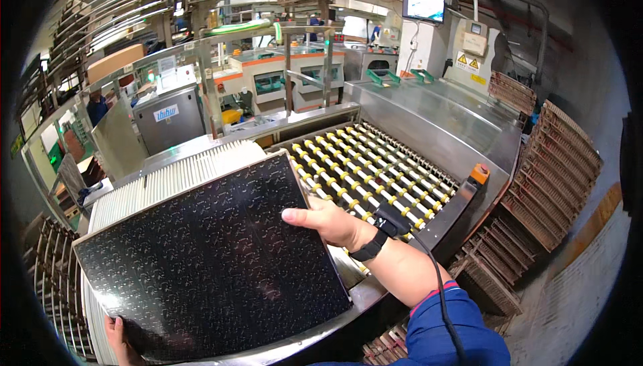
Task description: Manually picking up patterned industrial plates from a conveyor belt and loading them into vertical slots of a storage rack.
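I hold a large flat dark panel [214, 259], covered in a fine repeating pattern and edged in a thin light line, tilted in front of me. My right hand [328, 222] grips its right edge, thumb on the face and the other fingers hidden behind it. At the lower left corner area my left hand [120, 342] clasps the left edge, with only part of the fingers showing. Behind the panel lies a white slatted rack [201, 165]. Beyond my right hand runs a roller conveyor [362, 172] with white rods and yellow rings.
A steel machine housing [442, 111] stands at the conveyor's far end. An orange-topped switch box [479, 173] sits on the right rail. Brown slotted racks [552, 178] lean at the right. A black cable [442, 285] runs along my right arm. Metal-framed racks [107, 11] rise at the left.
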{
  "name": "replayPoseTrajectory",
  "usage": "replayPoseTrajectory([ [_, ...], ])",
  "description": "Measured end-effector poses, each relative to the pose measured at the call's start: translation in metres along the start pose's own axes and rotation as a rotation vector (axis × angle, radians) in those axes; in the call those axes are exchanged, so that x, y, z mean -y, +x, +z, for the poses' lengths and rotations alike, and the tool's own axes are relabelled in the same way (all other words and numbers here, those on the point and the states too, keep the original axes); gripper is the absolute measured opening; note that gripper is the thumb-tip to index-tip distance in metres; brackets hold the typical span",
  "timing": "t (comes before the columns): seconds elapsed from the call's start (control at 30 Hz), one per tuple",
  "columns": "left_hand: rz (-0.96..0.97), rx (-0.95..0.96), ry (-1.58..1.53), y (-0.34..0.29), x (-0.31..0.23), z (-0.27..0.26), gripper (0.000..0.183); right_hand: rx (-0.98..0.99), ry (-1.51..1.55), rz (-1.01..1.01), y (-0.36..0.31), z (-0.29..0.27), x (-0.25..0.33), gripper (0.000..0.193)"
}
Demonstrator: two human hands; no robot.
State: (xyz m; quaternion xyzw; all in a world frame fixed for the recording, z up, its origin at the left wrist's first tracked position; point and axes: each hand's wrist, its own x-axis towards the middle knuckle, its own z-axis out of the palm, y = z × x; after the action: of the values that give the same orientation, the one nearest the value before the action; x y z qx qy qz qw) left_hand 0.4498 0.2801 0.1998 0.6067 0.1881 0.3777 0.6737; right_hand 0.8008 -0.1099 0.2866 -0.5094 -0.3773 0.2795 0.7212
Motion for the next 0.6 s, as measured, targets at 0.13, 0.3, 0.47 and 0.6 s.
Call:
replayPoseTrajectory([
  [0.13, -0.135, 0.245, 0.053, 0.06, 0.026, -0.02, 0.046, -0.069, 0.08, 0.058, -0.029, -0.02, 0.005, 0.041],
  [0.3, 0.088, -0.096, 0.427, 0.115, 0.029, 0.058, 0.048, -0.317, 0.331, -0.107, -0.089, -0.059, 0.028, 0.037],
  [0.47, 0.036, 0.165, 0.492, 0.056, 0.05, 0.129, 0.033, -0.754, 0.364, -0.451, -0.162, -0.154, 0.05, 0.037],
  [0.6, -0.095, 0.442, 0.629, -0.032, 0.014, 0.216, 0.036, -1.0, 0.3, -0.662, -0.221, -0.221, 0.101, 0.039],
])
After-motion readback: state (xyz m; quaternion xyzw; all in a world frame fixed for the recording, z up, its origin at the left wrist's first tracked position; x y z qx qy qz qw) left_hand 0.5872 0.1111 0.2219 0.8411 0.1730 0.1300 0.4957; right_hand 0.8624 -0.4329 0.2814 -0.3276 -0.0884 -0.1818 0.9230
